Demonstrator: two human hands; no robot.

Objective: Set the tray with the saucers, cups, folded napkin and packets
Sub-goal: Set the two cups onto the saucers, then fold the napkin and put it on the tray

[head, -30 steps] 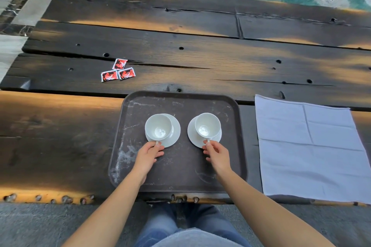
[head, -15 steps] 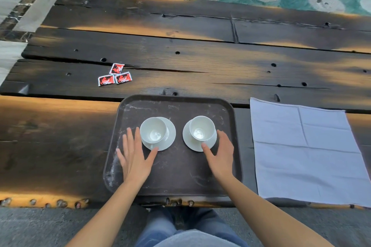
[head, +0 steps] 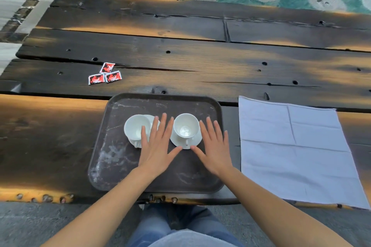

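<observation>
Cups and saucers are on the tray, left hand and right hand spread flat and empty over it, and the unfolded napkin lies just right of the tray, so nearest the right hand.

- My left hand lies flat, palm down, its fingers straight and spread, with the thumb angled out to the right.
- My right hand mirrors it just beside: palm down, fingers straight and fanned, thumb pointing left.
- The two thumb tips are near each other, not touching.
- Neither hand grips anything.
- My left forearm and right forearm are bare and converge forward toward the hands.
</observation>
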